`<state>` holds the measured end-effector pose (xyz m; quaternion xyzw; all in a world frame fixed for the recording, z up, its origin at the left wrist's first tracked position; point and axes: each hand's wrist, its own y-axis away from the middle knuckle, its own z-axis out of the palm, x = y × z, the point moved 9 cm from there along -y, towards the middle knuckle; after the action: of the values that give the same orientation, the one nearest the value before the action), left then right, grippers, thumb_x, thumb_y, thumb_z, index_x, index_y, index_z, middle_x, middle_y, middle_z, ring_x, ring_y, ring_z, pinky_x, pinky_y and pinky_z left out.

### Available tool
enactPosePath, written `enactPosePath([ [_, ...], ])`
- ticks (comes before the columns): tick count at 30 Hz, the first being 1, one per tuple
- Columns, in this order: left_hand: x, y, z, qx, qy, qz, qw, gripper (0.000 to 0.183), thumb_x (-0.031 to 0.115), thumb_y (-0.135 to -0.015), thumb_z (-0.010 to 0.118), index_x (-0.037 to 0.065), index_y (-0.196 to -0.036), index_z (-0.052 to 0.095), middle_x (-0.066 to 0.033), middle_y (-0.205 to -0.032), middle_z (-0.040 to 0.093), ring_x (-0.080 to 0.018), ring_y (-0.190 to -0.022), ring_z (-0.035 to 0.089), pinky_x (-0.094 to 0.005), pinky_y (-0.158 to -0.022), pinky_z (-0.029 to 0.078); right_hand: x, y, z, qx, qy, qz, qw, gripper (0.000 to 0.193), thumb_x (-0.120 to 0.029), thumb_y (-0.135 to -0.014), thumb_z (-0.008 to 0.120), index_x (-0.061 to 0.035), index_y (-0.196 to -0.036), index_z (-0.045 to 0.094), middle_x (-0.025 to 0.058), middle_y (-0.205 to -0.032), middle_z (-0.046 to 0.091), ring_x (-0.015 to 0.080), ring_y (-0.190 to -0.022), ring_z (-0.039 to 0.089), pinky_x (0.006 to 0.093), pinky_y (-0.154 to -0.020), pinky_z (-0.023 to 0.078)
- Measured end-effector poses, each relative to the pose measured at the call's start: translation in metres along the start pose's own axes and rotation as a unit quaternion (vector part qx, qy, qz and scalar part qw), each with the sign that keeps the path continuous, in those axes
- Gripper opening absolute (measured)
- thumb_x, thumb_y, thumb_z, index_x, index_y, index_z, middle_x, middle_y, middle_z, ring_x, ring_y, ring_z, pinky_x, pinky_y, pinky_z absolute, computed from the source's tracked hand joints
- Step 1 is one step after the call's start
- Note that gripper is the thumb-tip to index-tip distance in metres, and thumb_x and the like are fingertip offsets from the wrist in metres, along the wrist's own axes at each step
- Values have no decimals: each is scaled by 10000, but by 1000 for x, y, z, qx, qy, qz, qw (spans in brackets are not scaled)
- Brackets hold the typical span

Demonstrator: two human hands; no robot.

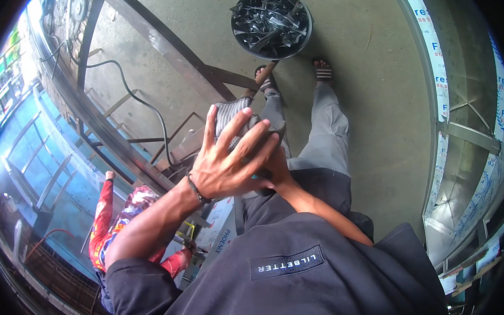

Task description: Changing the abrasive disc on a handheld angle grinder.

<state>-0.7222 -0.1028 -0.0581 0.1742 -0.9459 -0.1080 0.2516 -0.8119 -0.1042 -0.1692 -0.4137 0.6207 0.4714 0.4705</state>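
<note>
My left hand (226, 153), with a dark band at its wrist, lies with its fingers stretched and spread over a grey knit glove (233, 113). The ribbed cuff shows beyond the fingertips, and a darker part of the glove shows to the right of them. My right hand (276, 163) comes in from the right, beneath the left, and appears to hold the glove from below; its fingers are mostly hidden. Both hands are together in front of my body, above my legs.
Beyond my sandalled feet stands a round dark bucket (311, 24) of metal scraps. Steel beams (167, 44) and a dark cable (135, 95) lie on the left. A person in red patterned sleeves (102, 215) works at lower left. Film-edged metal panels (468, 196) stand on the right.
</note>
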Motion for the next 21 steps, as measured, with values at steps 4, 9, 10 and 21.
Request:
enactPosePath([
  [4,-12,-3,5,72,-76,104,989,654,477,-655,820,317,-1260,627,-80,-1261,527,-340,-1120,533,-607,-973,422,14,5,0,17,-95,105,990,398,-139,-740,777,-66,-1107,639,129,-958,724,289,-913,727,391,-765,580],
  [9,-12,-4,8,59,-116,159,979,668,491,-645,840,309,-1249,618,-100,-1212,508,-308,-980,537,-483,-826,474,23,8,13,-50,-215,214,952,582,-139,-785,776,-22,-1297,525,154,-1220,621,297,-1158,622,409,-925,520],
  [10,-17,-2,6,92,-77,89,989,708,493,-611,856,284,-1245,620,-119,-1199,503,-308,-970,538,-462,-800,474,23,12,12,-32,-237,212,948,592,-125,-784,777,-32,-1309,519,155,-1239,613,285,-1171,616,398,-938,515],
  [21,-21,33,-6,204,42,-471,857,641,360,-818,785,65,-1319,517,-169,-1169,556,-378,-1015,599,-457,-858,498,28,4,8,34,-242,256,935,364,-201,-742,821,1,-1014,691,132,-896,738,210,-857,727,348,-737,558],
])
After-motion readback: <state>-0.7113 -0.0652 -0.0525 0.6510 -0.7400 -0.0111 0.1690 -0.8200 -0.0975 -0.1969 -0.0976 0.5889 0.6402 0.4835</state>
